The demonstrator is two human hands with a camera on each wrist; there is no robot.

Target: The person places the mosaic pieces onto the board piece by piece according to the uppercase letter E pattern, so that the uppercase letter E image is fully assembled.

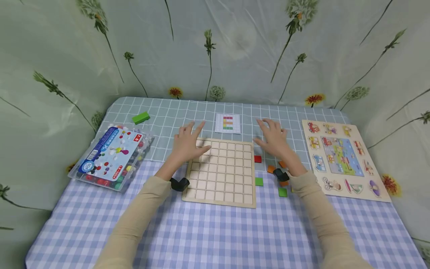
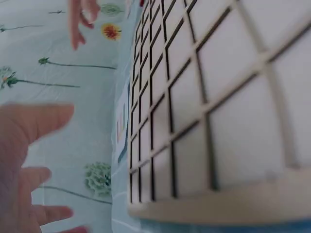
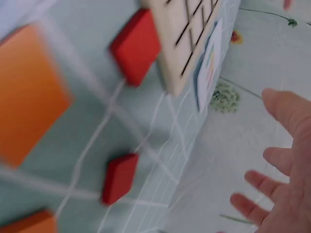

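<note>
Head view, hands (image 1: 189,145) (image 1: 273,140) near gridded board (image 1: 221,172), box (image 1: 114,153) holding balls (image 1: 103,182)

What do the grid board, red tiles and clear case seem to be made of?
Grid board: probably wood, matte, going by its pale tan surface.
Red tiles: smooth, evenly coloured; painted wood or plastic, unclear which.
Clear case: likely glossy plastic; coloured pieces show through it.

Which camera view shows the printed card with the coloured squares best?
The head view: the printed card lies whole and face up beyond the wooden grid board, its colours distinguishable. The left wrist view gives only a steeply slanted sliver past the board's edge; the right wrist view shows it steeply slanted too, colours blurred.
</note>
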